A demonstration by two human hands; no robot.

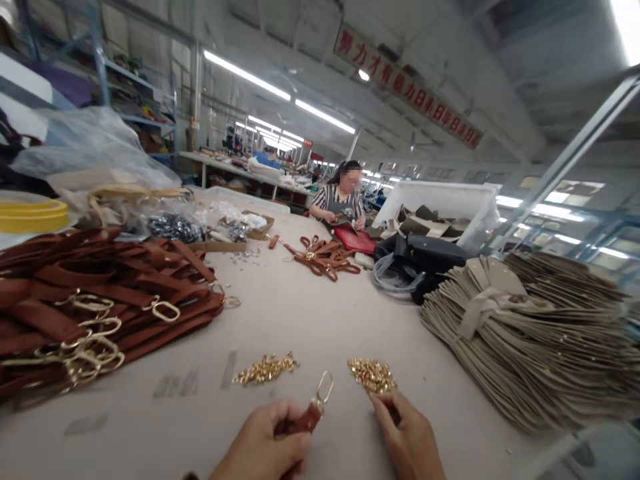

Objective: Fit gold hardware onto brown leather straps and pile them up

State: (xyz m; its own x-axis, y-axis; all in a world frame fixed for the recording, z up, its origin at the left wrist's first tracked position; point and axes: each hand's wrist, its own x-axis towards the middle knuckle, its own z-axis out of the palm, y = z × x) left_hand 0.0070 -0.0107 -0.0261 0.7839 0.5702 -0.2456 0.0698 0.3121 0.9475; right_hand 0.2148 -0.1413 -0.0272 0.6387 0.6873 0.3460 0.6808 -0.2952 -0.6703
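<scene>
My left hand [273,440] is closed around the end of a brown leather strap [311,419]. A gold snap hook [324,390] sticks up from that end, above my fingertips. My right hand [407,430] has thumb and forefinger pinched together at the near edge of a pile of small gold metal pieces [371,375]; whatever lies between the fingertips is too small to make out. Left of it, a second pile of small gold pieces [267,369] lies on the table [320,320], beyond my left hand.
Many brown straps with gold hooks [105,287] are heaped at left. More brown straps [325,257] lie further back. A thick bundle of olive-grey pieces [525,340] stands at right, near a black bag [425,260]. Across the table a person [343,200] handles material.
</scene>
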